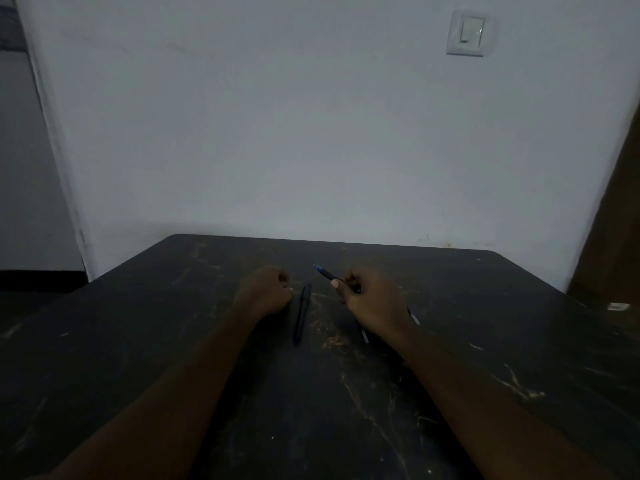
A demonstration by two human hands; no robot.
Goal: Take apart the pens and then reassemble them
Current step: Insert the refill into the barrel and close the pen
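Note:
A dark pen lies on the black table, lengthwise between my two hands. My left hand rests as a closed fist just left of it, with nothing visible in it. My right hand grips a blue-tipped pen that points up and to the left. Two more thin pen pieces stick out from under my right hand, one near the wrist and one on its right side. The light is dim, so small parts are hard to make out.
The scratched table reaches to a white wall at the back. A small white object lies near the table's right edge. A light switch sits high on the wall. A brown door stands at the far right.

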